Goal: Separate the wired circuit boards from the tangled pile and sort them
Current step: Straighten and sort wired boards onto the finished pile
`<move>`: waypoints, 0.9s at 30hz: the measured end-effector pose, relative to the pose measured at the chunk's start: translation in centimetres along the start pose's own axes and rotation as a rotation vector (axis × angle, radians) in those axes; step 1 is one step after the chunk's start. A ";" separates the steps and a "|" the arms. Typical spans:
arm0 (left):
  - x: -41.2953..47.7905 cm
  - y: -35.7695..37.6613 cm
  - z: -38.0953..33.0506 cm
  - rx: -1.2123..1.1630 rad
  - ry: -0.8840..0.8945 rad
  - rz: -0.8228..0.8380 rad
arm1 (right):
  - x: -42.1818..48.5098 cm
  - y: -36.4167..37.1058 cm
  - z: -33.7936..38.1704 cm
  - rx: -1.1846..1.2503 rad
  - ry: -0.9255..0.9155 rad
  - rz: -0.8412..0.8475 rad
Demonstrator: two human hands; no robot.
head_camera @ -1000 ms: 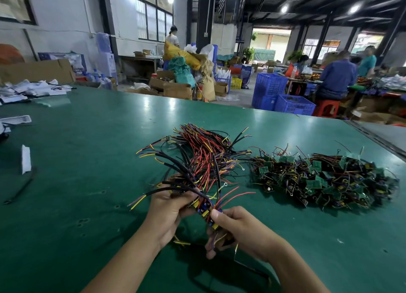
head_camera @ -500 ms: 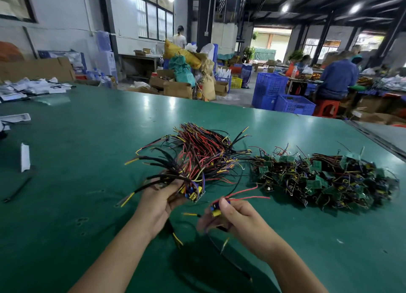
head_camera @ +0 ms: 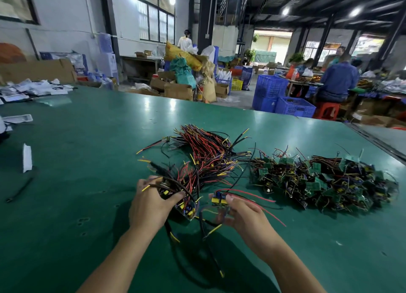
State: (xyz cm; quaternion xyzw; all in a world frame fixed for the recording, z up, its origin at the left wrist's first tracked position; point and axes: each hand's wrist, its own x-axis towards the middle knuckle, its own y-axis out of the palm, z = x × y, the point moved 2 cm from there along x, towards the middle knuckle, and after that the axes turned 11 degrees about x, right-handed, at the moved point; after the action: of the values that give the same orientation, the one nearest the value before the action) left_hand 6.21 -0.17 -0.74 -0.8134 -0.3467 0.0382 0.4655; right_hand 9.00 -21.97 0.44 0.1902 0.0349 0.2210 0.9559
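Wired circuit board (head_camera: 219,199), yellow and blue parts, trailing red leads: pinched by right hand (head_camera: 246,218) at 6 o'clock | left hand (head_camera: 151,205) grips bundle of black-and-red-wired boards (head_camera: 186,207) at 7 o'clock, just apart | tangled pile of green boards (head_camera: 325,183) at 3 o'clock | step, likely: adding this board to bundle; next needs leads aligned.

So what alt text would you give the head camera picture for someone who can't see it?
A person's left hand grips a bundle of wired circuit boards over a green table while the right hand pinches a single wired board beside it, red wires trailing right. A tangled pile of green boards lies farther right; blue crates stand behind.
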 end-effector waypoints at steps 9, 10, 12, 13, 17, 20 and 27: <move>-2.2 -0.8 -1.4 0.044 0.315 0.220 | -0.1 -0.7 -0.3 -0.176 -0.111 -0.198; -2.5 -0.7 -1.8 -0.165 0.327 0.365 | 0.0 -0.8 -0.2 -0.187 -0.129 -0.187; -3.0 -0.9 -2.8 -0.507 0.276 0.575 | 0.1 -1.0 -0.3 -0.216 -0.156 -0.160; -3.2 -0.9 -3.0 -0.626 0.241 0.611 | 0.1 -1.1 -0.3 -0.226 -0.157 -0.156; -3.9 -0.9 -3.8 -0.774 0.285 0.607 | 0.1 -0.6 -0.3 -0.248 -0.159 -0.132; -4.3 -0.8 -4.2 -0.659 0.383 0.446 | -0.1 -0.4 -0.7 -0.249 -0.116 -0.120; -5.0 -0.2 -4.5 -0.552 0.480 0.394 | -0.7 0.7 -0.5 -0.459 -0.134 0.053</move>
State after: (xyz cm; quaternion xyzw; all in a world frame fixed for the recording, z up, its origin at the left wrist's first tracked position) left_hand 4.04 -6.36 0.64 -0.9443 -0.0634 -0.1587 0.2812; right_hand 8.03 -21.51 0.20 -0.0168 -0.0846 0.2349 0.9682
